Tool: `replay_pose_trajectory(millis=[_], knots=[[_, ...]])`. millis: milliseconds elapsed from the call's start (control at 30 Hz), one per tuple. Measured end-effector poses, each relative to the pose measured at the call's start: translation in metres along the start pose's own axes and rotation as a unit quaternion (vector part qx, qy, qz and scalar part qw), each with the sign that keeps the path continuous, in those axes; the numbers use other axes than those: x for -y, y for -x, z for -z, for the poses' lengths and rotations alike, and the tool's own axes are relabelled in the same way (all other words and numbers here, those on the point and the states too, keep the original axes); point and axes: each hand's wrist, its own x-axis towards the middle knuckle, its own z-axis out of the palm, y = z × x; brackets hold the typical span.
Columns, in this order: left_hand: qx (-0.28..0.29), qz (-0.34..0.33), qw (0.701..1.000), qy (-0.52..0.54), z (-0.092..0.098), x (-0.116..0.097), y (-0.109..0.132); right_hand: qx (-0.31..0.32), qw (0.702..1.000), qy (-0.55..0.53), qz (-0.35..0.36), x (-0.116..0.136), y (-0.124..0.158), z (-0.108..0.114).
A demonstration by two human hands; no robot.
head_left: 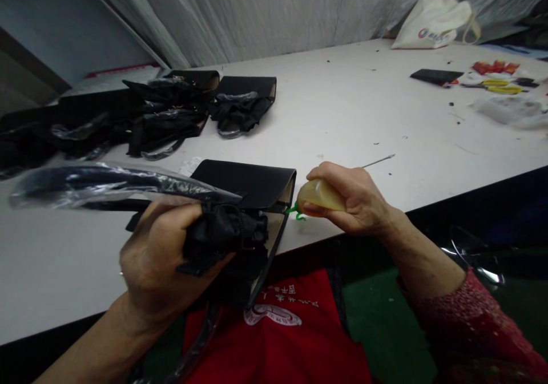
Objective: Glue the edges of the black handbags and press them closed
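My left hand (160, 255) is closed around the bunched black fabric of a handbag (244, 181), which is tilted at the table's front edge. A handle wrapped in clear plastic (107, 185) sticks out to the left above that hand. In my right hand (357, 198) is a soft yellowish squeeze bottle (319, 195) with a green tip. The tip points left and meets, or nearly meets, the bag's open side edge. A thin metal rod (379, 161) shows behind the right hand; whether the hand holds it I cannot tell.
Several black handbags (171, 110) stand at the back left of the white table (325, 110), one slightly apart (248, 90). At the right lie yellow-handled scissors (503, 86), a black flat piece (435, 76), orange items (496, 67) and clear plastic (511, 110). A cream cloth bag (432, 21) is behind.
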Motion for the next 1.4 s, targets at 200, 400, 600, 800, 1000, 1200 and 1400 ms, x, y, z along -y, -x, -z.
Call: replay_pose_trajectory(millis=[200, 400, 600, 800, 1000, 1200, 1400], knots=[[0.004, -0.042, 0.998, -0.049, 0.003, 0.000, -0.002, 0.000, 1.000, -0.009, -0.018, -0.001, -0.001, 0.000], [-0.002, -0.043, 0.998, -0.052, 0.004, -0.001, -0.005, -0.009, 1.000, -0.010, -0.021, 0.000, -0.003, 0.003], [0.029, 0.008, 0.998, -0.057, 0.006, -0.002, -0.001, -0.019, 0.999, -0.024, -0.044, -0.001, 0.000, 0.002], [0.033, 0.008, 0.998, -0.058, 0.001, -0.001, 0.001, -0.035, 0.995, -0.054, -0.075, -0.002, 0.002, 0.006], [0.016, -0.035, 0.998, -0.046, 0.003, 0.000, 0.000, -0.034, 0.993, -0.074, -0.085, -0.005, 0.009, 0.000], [0.026, -0.038, 0.997, -0.060, 0.004, -0.001, 0.002, -0.051, 0.992, -0.057, -0.104, -0.005, 0.012, 0.004], [0.018, -0.030, 0.998, -0.055, 0.000, 0.001, 0.002, -0.026, 0.993, -0.067, -0.097, -0.003, 0.014, 0.004]])
